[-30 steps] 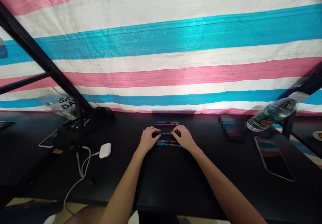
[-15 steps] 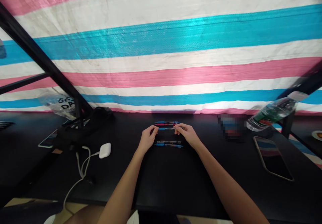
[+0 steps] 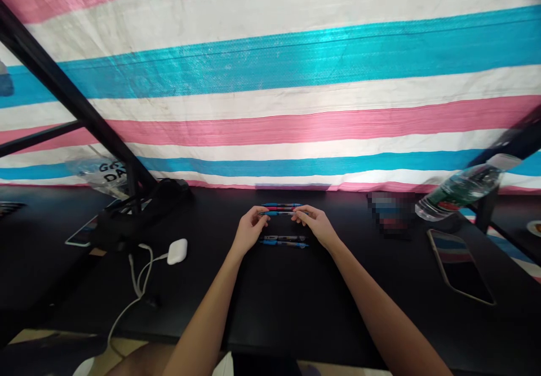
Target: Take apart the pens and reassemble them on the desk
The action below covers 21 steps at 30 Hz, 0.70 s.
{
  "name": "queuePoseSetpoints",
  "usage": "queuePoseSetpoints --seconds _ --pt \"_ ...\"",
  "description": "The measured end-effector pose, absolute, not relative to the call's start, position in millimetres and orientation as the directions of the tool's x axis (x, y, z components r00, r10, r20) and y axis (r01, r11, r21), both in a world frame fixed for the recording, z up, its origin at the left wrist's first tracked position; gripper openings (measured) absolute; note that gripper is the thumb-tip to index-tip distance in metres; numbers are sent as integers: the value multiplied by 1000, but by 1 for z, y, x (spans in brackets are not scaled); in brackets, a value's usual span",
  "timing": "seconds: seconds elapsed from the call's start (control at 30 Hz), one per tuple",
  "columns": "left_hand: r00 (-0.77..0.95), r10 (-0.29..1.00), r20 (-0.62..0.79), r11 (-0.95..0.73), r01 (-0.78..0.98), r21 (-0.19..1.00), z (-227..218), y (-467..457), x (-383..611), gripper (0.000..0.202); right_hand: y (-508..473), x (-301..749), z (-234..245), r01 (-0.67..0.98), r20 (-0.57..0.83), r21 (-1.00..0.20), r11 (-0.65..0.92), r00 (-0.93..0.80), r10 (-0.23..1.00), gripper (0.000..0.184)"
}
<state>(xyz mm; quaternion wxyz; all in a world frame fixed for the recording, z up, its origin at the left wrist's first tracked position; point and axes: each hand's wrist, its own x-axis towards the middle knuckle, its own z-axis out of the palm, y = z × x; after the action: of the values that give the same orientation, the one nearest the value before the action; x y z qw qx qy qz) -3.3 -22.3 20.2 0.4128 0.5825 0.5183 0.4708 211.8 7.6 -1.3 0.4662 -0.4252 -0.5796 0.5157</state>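
Between my two hands a blue pen lies crosswise, pinched at its left end by my left hand and at its right end by my right hand. Just beyond it are a red pen and another blue pen, roughly parallel. Closer to me, below the hands, a dark pen with a clear barrel and a further blue pen rest side by side on the black table. My fingertips cover the ends of the held pen.
To the right are a phone, a tilted plastic bottle and a blurred-out item. On the left lie a white earbud case, a white cable and a black bag. A striped tarp hangs behind.
Both hands have shifted slightly away from me with the blue pen, which is now closer to the red pen. The two nearer pens stay put.
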Motion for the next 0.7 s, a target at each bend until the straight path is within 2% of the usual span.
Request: queuePoseSetpoints --seconds 0.07,0.17,0.27,0.37,0.47,0.57,0.7 --pt "5 994 106 -104 233 967 20 -22 -4 29 7 212 -1 5 102 -994 105 -220 970 34" --pt "-25 995 95 -85 252 964 20 -22 -4 38 6 212 0 -3 100 -995 102 -237 966 34" --pt "-32 992 126 -118 183 976 18 -21 -4 27 6 213 0 -28 103 -995 99 -227 968 33" --pt "-10 990 138 -136 124 983 16 -21 -4 32 7 213 -2 -50 102 -994 92 -231 968 32" --pt "-5 994 113 -112 143 983 17 -21 -4 26 8 214 -3 -62 105 -994 92 -235 966 32" --pt "-24 997 72 -68 157 985 19 -21 -3 35 8 214 -4 -70 109 -993 95 -240 965 32" --pt "1 997 74 -74 37 997 22 -22 -1 34 8 213 -4 -83 106 -993 89 -235 966 31"
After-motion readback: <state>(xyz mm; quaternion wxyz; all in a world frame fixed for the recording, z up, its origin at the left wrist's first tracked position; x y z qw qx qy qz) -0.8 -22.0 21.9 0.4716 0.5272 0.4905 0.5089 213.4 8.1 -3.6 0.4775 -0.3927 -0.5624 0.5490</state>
